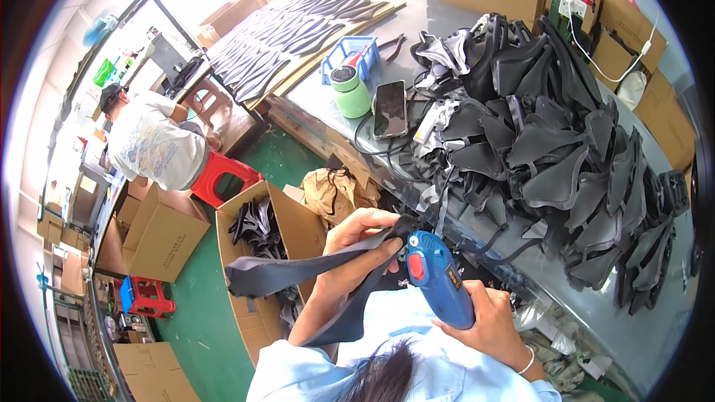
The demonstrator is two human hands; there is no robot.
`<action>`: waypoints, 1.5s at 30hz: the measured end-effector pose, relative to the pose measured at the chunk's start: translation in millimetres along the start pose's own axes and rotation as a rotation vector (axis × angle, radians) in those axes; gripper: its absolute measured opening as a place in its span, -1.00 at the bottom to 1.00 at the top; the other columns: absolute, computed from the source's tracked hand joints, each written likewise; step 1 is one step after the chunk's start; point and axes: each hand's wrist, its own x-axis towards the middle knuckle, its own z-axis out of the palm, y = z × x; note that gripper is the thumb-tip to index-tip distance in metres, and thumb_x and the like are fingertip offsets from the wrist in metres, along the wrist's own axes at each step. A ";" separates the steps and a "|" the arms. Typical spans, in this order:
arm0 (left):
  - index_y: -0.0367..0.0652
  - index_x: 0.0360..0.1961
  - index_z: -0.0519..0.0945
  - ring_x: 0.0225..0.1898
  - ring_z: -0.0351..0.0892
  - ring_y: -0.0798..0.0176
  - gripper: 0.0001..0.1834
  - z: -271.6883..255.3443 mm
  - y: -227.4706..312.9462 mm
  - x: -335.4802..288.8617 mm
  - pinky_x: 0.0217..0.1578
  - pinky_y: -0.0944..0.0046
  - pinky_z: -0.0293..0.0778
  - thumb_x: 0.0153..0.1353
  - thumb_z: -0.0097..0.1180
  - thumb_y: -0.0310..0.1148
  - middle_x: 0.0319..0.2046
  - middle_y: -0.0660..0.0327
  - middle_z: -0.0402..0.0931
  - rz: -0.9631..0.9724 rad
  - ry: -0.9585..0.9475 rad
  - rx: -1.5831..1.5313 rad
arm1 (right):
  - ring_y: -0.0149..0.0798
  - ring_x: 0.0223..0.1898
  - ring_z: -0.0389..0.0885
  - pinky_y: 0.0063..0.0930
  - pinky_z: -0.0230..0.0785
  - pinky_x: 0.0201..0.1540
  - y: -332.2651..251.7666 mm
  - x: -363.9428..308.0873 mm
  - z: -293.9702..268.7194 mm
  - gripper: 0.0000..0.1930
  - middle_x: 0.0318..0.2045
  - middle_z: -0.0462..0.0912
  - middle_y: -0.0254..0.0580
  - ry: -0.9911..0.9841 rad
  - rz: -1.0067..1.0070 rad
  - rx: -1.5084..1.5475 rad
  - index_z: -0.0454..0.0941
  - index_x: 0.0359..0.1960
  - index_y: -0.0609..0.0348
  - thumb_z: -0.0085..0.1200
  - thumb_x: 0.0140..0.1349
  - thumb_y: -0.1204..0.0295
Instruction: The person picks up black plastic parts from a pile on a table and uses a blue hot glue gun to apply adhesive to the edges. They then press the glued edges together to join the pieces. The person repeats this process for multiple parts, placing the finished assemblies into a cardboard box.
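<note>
My left hand [356, 248] pinches a long dark grey padded fabric piece [279, 272], which droops to the left and down past my wrist. My right hand [488, 324] grips the body of a blue handheld power tool [443, 283] with a red button. The tool's head meets the end of the fabric beside my left fingertips; its working tip is hidden. Below my left forearm stands an open cardboard box [242, 313] holding similar dark pieces [261, 227].
A grey table [514, 283] carries a large heap of dark shaped pieces [544, 149], a phone [390, 109], a green bottle [350, 93], a blue basket [350, 52] and pliers [395, 46]. At left, another person [156, 138] sits on a red stool [223, 175].
</note>
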 end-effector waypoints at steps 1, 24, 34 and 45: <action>-0.28 -0.11 0.48 -0.48 0.52 0.47 -0.73 -2.1 2.0 -0.8 -0.51 0.50 0.45 0.13 0.12 -0.63 -0.31 0.20 0.51 -0.059 -0.027 0.027 | -0.19 -0.55 0.56 -0.38 0.31 -0.36 0.1 -0.1 -0.1 -0.41 -0.56 0.55 -0.22 0.000 -0.005 -0.001 0.38 -0.18 0.21 0.40 -0.16 0.15; -0.24 -0.01 0.52 -0.55 0.49 0.47 -0.63 -28.7 36.3 28.5 -0.51 0.45 0.41 0.12 0.10 -0.41 -0.41 0.25 0.55 -0.637 -0.507 0.624 | -0.17 -0.64 0.55 -0.39 0.34 -0.53 16.4 -8.0 9.8 -0.58 -0.67 0.52 -0.23 -0.054 -0.160 -0.090 0.41 -0.27 0.26 0.31 -0.18 0.41; -0.19 -0.01 0.53 -0.28 0.59 0.29 -0.59 -27.3 -2.3 21.5 -0.25 0.33 0.49 0.03 0.13 -0.52 -0.21 0.15 0.61 -0.330 -0.519 0.729 | -0.16 -0.67 0.53 -0.37 0.34 -0.57 9.5 -1.6 18.8 -0.58 -0.70 0.49 -0.21 -0.041 -0.171 -0.014 0.42 -0.28 0.26 0.32 -0.17 0.37; -0.24 -0.08 0.46 -0.09 0.45 0.27 -0.62 -23.2 36.3 19.3 -0.03 0.29 0.38 0.00 0.15 -0.52 -0.15 0.16 0.43 0.187 0.070 0.067 | -0.10 -0.60 0.58 -0.34 0.39 -0.49 10.8 3.5 19.4 -0.45 -0.61 0.55 -0.13 -0.019 -0.043 -0.072 0.37 -0.24 0.26 0.40 -0.17 0.23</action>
